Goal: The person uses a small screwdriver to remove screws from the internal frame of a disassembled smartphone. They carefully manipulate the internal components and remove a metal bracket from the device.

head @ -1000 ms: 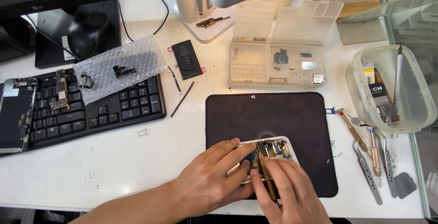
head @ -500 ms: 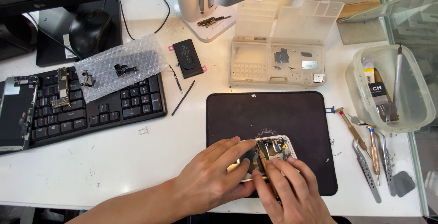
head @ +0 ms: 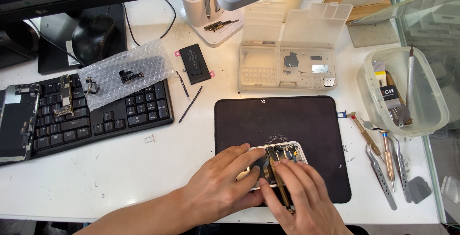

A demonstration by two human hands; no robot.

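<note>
The opened phone (head: 280,160) lies at the six o'clock edge of the black mat (head: 282,129). Since a second ago the right hand (head: 299,194) has slid forward over it, fingers closed around a thin brass-coloured tool (head: 277,182) whose tip now sits deeper inside. The left hand (head: 223,187) stays pressed flat on the phone's nine o'clock side, pinning it.
</note>
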